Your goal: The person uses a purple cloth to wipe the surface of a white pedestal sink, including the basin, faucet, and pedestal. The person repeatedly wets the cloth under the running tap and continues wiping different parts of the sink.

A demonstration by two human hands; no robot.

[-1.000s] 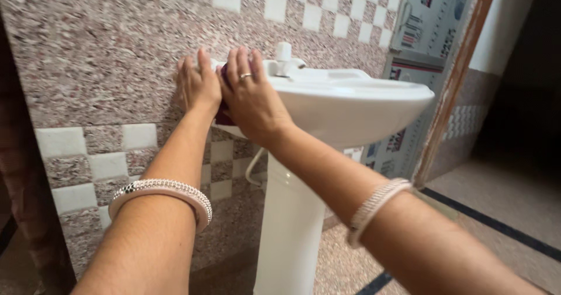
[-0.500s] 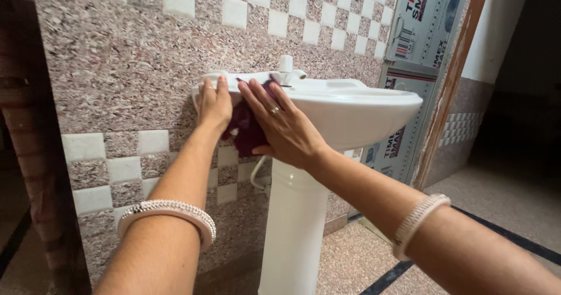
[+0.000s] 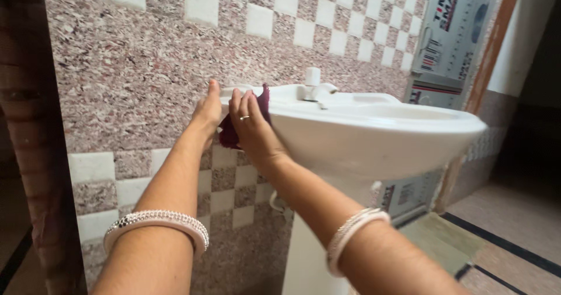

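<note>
A home washroom: white pedestal basin (image 3: 374,137) against tiled wall (image 3: 134,67)

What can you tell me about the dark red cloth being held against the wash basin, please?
The dark red cloth looks like soft, crumpled fabric, maroon in colour. It is bunched against the rear left side of the white basin, close to the tiled wall. One edge sticks up above the basin's rim; the rest hangs below the right hand, which presses it flat-fingered to the basin. The left hand rests just beside it, near the wall. Most of the cloth is hidden by the hands.
</note>
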